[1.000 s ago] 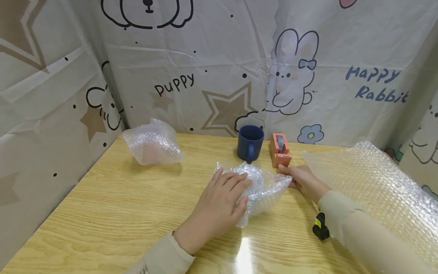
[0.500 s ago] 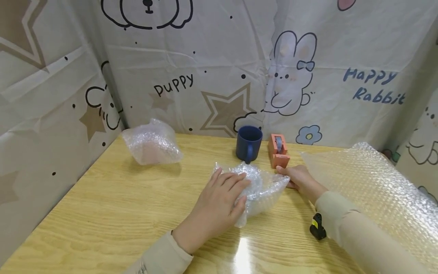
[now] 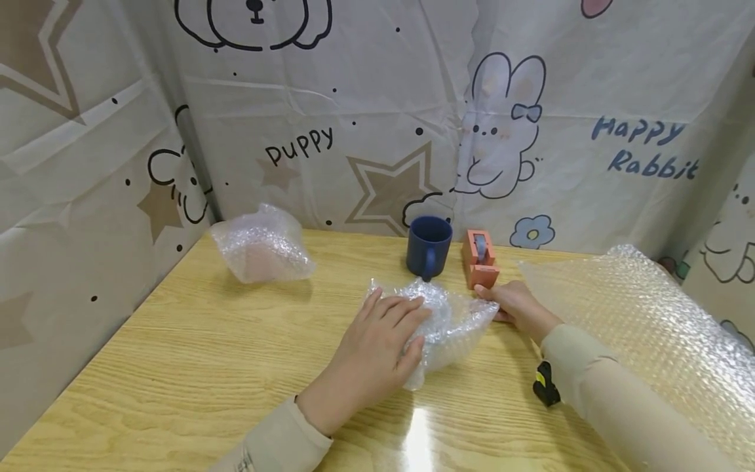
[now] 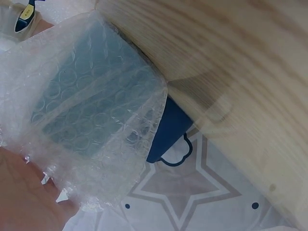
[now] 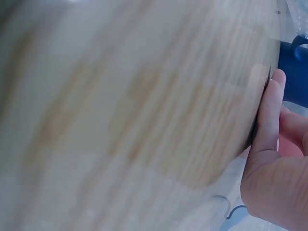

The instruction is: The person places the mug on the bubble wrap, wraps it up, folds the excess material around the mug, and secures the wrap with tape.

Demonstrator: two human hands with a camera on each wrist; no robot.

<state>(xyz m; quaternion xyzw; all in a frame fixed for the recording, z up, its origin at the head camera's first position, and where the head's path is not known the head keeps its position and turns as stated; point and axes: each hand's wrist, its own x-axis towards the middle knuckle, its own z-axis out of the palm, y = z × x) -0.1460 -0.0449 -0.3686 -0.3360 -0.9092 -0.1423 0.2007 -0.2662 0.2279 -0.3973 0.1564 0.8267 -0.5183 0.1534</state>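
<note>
In the head view, a bubble-wrap bundle (image 3: 439, 321) lies mid-table. My left hand (image 3: 377, 337) rests on its left side, fingers spread and fairly straight. The left wrist view shows a bluish thing (image 4: 96, 82) through the clear wrap; its kind is unclear. At the bundle's raised right corner my right hand (image 3: 516, 308) pinches the wrap with thumb and fingers, though the wrap partly covers the fingers. Right behind this hand stands a coral tape dispenser (image 3: 480, 259). A dark blue mug (image 3: 429, 249) stands behind the bundle, its handle facing forward.
Another bubble-wrapped bundle (image 3: 265, 249) with something pinkish inside sits at the back left. A large bubble-wrap sheet (image 3: 643, 328) covers the right side. A small black-and-yellow device (image 3: 545, 385) is beside the right sleeve. A printed cloth (image 3: 295, 85) hangs behind the table (image 3: 206, 367).
Both hands stay at the same places on the bundle. The head view has shifted very slightly, and the black-and-yellow device beside the right sleeve sits a little higher.
</note>
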